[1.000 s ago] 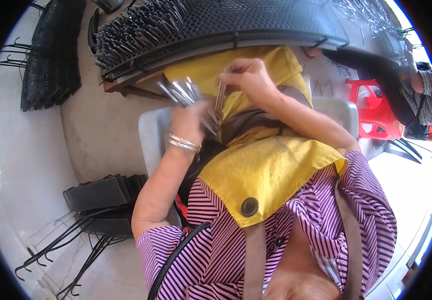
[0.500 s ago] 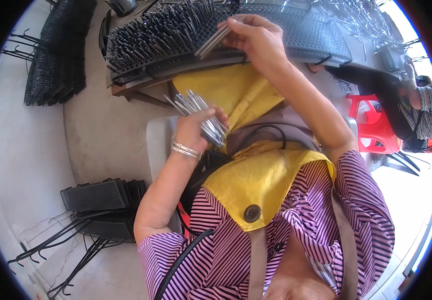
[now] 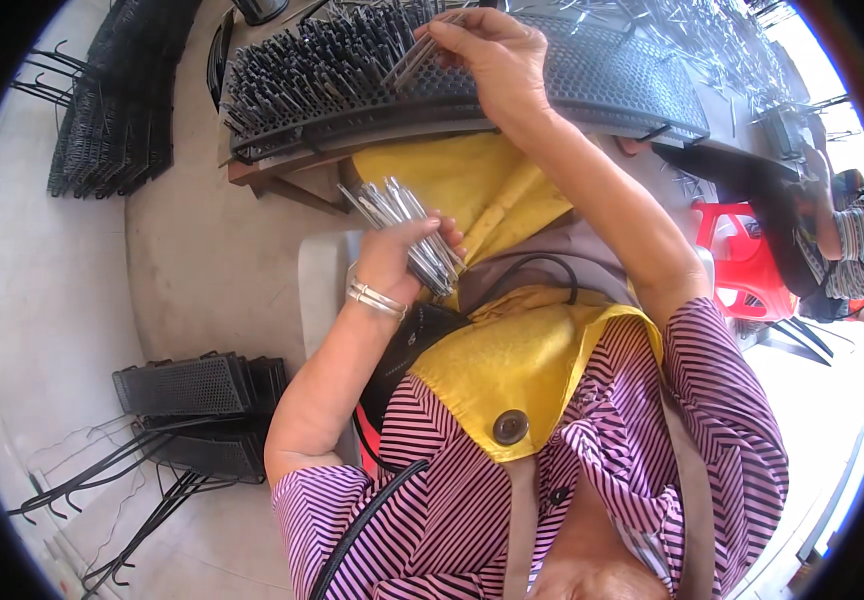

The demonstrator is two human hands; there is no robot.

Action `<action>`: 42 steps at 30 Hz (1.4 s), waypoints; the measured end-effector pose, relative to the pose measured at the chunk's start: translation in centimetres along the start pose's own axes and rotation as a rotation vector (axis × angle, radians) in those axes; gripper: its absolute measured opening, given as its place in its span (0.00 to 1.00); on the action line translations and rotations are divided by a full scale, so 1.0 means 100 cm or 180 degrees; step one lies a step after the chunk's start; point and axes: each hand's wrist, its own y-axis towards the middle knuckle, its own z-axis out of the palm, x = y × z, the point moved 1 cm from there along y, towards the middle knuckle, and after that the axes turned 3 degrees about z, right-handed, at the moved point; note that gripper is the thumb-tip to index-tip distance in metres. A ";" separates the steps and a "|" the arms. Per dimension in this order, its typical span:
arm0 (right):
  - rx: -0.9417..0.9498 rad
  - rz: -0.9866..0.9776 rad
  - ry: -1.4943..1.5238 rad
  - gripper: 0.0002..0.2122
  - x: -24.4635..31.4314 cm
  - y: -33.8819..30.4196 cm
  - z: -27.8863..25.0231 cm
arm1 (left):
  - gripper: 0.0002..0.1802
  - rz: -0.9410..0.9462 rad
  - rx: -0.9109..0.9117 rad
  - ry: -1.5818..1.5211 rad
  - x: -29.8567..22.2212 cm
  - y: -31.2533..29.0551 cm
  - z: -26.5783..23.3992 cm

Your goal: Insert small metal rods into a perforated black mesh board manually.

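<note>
My left hand [image 3: 390, 258] is closed around a thick bundle of thin silvery metal rods [image 3: 392, 207], held low over my lap. Out over the table, my right hand [image 3: 504, 68] pinches a few similar rods [image 3: 416, 60], their lower ends slanting down to the left. Beneath them lies a long black perforated rack [image 3: 612, 88]. Its left part bristles with many upright metal rods [image 3: 302, 78], while bare holes show on its right part. Whether the tips of the pinched rods touch the rack, I cannot tell.
Loose rods [image 3: 697, 45] lie scattered at the far right. Black perforated racks with hooks stand at the far left [image 3: 112, 120] and lower left [image 3: 187, 388]. A red plastic stool [image 3: 752, 265] and another person's striped sleeve [image 3: 857, 235] are at the right. A yellow apron [image 3: 462, 180] covers my lap.
My right hand has moved up and slightly left with its rods, farther over the rack. My left hand still grips the bundle, almost in the same place.
</note>
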 end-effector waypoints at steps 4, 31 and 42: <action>0.0150 -0.0198 0.0081 0.02 -0.003 0.000 0.004 | 0.09 -0.0043 0.0015 -0.0051 0.001 0.001 -0.001; 0.1005 -0.1484 -0.3324 0.10 0.001 0.015 0.044 | 0.08 0.0015 -0.0033 -0.0021 -0.001 0.003 0.005; 0.1499 -0.1907 -0.3695 0.05 0.010 0.018 0.054 | 0.07 0.0003 0.0024 -0.0087 -0.002 0.003 0.006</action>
